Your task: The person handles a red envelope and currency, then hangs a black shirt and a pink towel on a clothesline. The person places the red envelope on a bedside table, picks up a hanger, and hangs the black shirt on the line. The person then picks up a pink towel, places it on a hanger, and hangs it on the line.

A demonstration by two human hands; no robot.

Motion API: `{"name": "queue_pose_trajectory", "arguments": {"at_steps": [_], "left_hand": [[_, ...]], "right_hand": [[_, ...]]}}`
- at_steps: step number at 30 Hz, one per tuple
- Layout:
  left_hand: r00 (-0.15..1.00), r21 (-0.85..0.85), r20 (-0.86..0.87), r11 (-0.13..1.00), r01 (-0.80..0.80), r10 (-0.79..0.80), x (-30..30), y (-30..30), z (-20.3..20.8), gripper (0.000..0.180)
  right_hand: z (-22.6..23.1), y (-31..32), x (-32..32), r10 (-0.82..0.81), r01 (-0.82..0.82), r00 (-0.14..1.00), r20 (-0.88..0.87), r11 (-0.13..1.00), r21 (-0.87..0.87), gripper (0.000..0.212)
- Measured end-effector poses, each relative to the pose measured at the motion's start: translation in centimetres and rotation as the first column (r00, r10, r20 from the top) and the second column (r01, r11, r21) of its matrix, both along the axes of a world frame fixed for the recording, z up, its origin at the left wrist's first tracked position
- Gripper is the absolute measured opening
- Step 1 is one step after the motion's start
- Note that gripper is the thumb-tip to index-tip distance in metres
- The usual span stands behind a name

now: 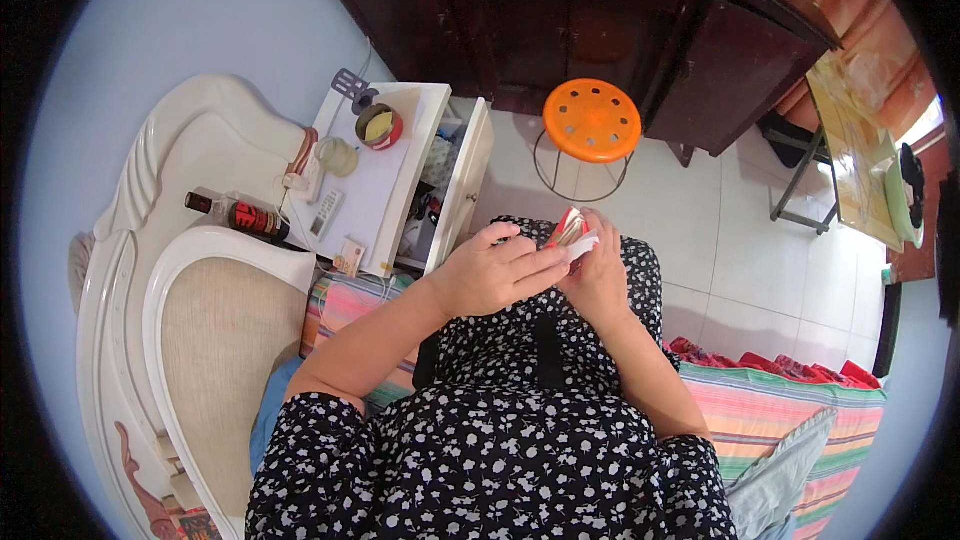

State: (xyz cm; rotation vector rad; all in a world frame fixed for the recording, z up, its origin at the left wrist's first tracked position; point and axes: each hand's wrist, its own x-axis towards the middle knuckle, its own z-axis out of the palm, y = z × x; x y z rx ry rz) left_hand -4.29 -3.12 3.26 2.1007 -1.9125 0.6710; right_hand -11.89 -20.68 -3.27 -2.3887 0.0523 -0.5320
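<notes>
My right hand (600,278) is wrapped round a small red-and-white packet (568,228) above my lap. Pale contents or inner layers show at the packet's upper side, too small to name. My left hand (497,272) comes in from the left, its thumb and index finger closed at a white piece (582,246) on the packet's near side. The other fingers of that hand are loosely curled and raised. Whether the white piece is a flap or a loose paper, I cannot tell.
A white nightstand (430,130) with an open drawer (460,190) stands left, bearing a red tin (380,127), a jar (337,156) and a remote (326,212). A dark bottle (240,215) lies beside it. Ahead are an orange stool (592,121) and dark cabinet (570,20).
</notes>
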Motion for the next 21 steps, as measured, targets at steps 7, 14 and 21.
{"name": "queue_pose_trajectory", "arguments": {"at_steps": [7, 14, 21], "left_hand": [[0.967, -0.077, -0.244, 0.992, -0.101, 0.079, -1.7, -0.8, 1.7, 0.027], [0.793, 0.028, -0.527, 0.939, -0.343, 0.305, -2.5, -1.9, 2.6, 0.018], [0.698, 0.169, -0.633, 0.940, -0.297, 0.334, -3.0, -2.1, 2.5, 0.014]], "right_hand": [[-1.2, -0.3, 0.5, 0.006, -0.010, 0.983, 0.186, 1.000, 0.021, 0.083], [-1.5, -0.5, 0.9, 0.017, -0.025, 0.940, 0.342, 1.000, 0.019, 0.084], [-1.2, -0.3, 1.0, -0.002, 0.030, 0.942, 0.335, 0.996, -0.078, 0.081]]}}
